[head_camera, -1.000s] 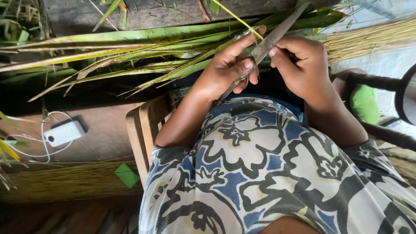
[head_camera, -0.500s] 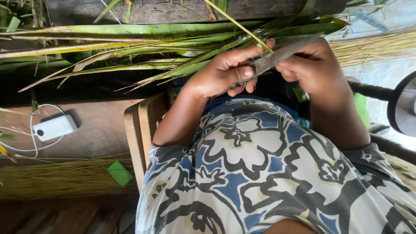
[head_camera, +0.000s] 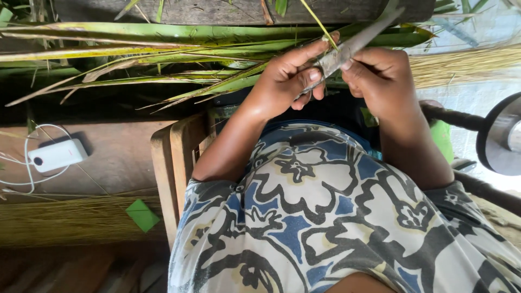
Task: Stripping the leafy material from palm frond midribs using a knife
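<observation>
**Two hands work a blade against a palm leaf**

Nearest the camera is the person's patterned shirt [head_camera: 325, 217], blue, cream and dark grey, filling the lower frame. Beside it on the left stands a wooden chair frame [head_camera: 173, 163]. Further left, a small green square [head_camera: 143, 215] lies by a bundle of dry straw-coloured sticks [head_camera: 70, 220], and a white power bank [head_camera: 57, 154] with a looped white cable sits on the brown surface.

Above the shirt, the left hand [head_camera: 287, 81] is closed around a thin green leaf strip [head_camera: 320, 23], index finger stretched along it. The right hand [head_camera: 380, 78] is clamped on a long grey knife [head_camera: 355, 40], whose blade touches the strip between both hands.

Beyond them lie long green palm leaves [head_camera: 163, 54], stretching leftward, and another pale stick bundle [head_camera: 461, 62] at right.
</observation>
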